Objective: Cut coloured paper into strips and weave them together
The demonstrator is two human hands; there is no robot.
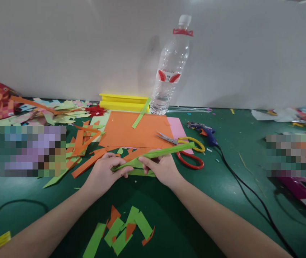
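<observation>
My left hand (107,170) and my right hand (163,167) both pinch a long green paper strip (166,151) just above the green table (222,186). The strip runs from my left fingers up and to the right, ending over the scissors (187,152) with yellow and red handles. Under my hands lie more green and orange paper strips. An orange sheet (131,130) lies right behind them, with a pink sheet (178,129) beside it.
A clear water bottle (171,68) stands at the back by a yellow stack (123,102). A blue glue gun (205,130) with a black cable lies on the right. Paper scraps (123,229) sit near me, and piles of cut strips (61,111) cover the left.
</observation>
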